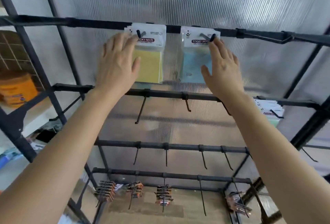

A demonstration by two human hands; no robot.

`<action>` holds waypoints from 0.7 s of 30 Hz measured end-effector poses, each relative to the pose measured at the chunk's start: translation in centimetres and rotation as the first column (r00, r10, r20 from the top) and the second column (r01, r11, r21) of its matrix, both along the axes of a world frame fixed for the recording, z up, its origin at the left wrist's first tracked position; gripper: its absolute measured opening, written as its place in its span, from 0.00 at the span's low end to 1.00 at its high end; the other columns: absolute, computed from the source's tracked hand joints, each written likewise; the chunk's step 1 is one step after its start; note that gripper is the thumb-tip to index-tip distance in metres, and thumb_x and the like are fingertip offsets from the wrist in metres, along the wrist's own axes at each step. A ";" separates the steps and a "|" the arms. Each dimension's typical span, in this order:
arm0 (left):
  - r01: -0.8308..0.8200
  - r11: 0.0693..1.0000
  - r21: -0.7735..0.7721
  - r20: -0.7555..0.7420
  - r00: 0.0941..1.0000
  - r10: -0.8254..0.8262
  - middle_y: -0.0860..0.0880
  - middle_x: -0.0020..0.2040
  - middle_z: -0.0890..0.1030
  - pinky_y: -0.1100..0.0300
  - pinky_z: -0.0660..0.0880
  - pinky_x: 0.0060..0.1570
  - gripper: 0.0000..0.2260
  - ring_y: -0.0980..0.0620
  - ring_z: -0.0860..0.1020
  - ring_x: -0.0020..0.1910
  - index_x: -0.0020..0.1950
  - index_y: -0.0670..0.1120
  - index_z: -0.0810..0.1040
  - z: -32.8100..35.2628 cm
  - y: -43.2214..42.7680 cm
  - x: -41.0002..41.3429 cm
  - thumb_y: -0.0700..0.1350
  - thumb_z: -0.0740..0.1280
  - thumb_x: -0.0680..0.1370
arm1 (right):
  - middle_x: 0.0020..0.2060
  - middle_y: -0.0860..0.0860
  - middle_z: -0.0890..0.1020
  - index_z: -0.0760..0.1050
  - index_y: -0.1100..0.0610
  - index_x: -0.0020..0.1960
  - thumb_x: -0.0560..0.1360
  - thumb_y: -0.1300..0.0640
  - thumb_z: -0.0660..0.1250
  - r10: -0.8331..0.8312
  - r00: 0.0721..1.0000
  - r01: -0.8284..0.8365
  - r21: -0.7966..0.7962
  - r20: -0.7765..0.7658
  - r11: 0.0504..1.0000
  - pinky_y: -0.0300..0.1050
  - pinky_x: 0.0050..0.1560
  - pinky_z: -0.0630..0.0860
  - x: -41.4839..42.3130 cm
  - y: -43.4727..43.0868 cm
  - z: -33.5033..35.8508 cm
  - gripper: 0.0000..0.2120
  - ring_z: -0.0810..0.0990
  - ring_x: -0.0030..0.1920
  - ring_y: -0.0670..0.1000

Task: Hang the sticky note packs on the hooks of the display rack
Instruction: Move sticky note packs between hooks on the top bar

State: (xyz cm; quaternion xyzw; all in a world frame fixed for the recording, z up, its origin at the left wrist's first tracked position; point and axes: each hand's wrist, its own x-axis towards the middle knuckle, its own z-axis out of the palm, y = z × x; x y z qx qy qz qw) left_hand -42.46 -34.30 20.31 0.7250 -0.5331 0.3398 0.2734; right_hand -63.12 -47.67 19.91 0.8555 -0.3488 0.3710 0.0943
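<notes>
Hands raised to the top rail of a black metal display rack (196, 97); left hand (117, 63) lies open, straight fingers (125, 41) against clear-wrapped yellow sticky note packs (153, 63) hanging on a black hook (138, 33); right hand (223, 70), fingers (217, 49) also straight and holding nothing, reaches a blue sticky note pack (192, 66) on the neighbouring hook (212, 37). Likely risk: a pack sitting near a hook tip could slip off if a hand drags it forward.

Near the upper centre of the frame, a stack of yellow sticky note packs (151, 59) hung upright from a black hook (138, 33) on the display rack (100, 24). Just right of it, not touching, a blue sticky note pack (193, 63) hung from the neighbouring hook (212, 37).
</notes>
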 end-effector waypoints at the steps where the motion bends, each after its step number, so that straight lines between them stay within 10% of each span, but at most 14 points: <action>1: 0.002 1.000 -0.010 0.002 1.000 -0.002 0.41 0.68 0.66 0.47 0.59 0.65 0.20 0.40 0.64 0.67 0.69 0.40 0.67 0.4 -0.3 0.3 0.44 0.61 0.78 | 0.75 0.55 0.56 0.54 0.60 0.76 0.79 0.58 0.59 -0.013 1.000 0.013 -0.013 -0.012 1.000 0.50 0.73 0.50 0.1 -0.3 0.7 0.28 0.52 0.75 0.54; 21: 0.081 0.997 0.009 0.050 0.995 -0.081 0.41 0.49 0.78 0.58 0.53 0.41 0.06 0.46 0.68 0.46 0.49 0.39 0.73 4.4 -2.7 2.4 0.39 0.58 0.80 | 0.48 0.56 0.79 0.73 0.61 0.52 0.81 0.57 0.58 -0.084 0.995 0.072 -0.174 -0.062 0.982 0.46 0.42 0.63 1.5 -2.4 6.5 0.09 0.75 0.48 0.58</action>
